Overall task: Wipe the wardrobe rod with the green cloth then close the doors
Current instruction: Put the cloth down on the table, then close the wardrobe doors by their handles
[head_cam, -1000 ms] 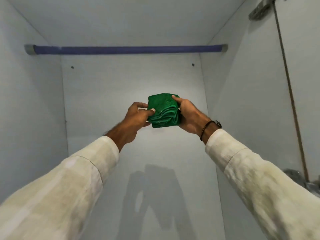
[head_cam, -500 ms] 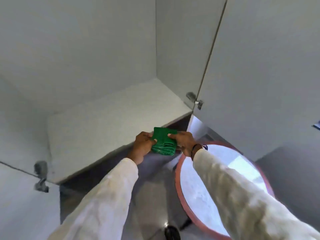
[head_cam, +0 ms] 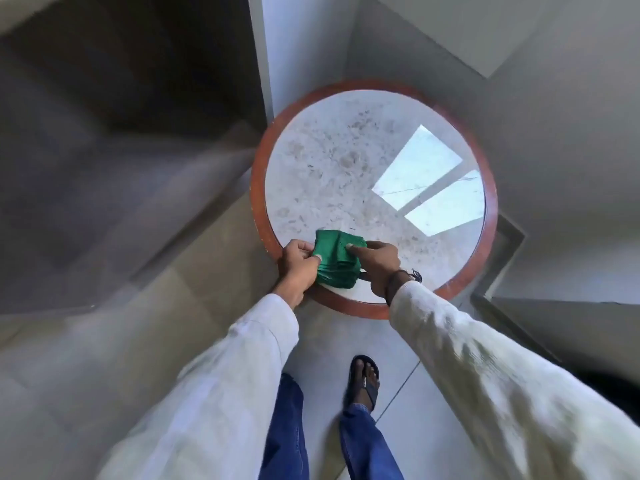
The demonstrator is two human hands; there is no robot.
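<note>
The folded green cloth (head_cam: pixel 337 260) is held between the left hand (head_cam: pixel 297 263) and the right hand (head_cam: pixel 378 265) at the lower centre of the frame, directly above the near rim of the round worktop (head_cam: pixel 258 188); whether its underside rests on the surface cannot be told. Each grip is narrow and closed on the cloth: the left pinches the left edge, and the right is laid over the top and right side. The wardrobe rod and the doors are not shown. A loose release so close to the rim is judged to be the main risk: the bundle could be tipped off the edge to the tiled floor (head_cam: pixel 391 344), or its layers could spring open, since it is a soft, thick stack of folds with nothing binding it. The worktop is a hard, polished, pale speckled stone disc set in a reddish-brown band, and a bright window reflection is carried at the right of the disc; on such a slick surface a light cloth is judged to slide easily if brushed by a sleeve (head_cam: pixel 485 375). The sleeves are of loose, cream, woven fabric, and a dark corded bracelet (head_cam: pixel 403 277) is worn at the right wrist.
</note>
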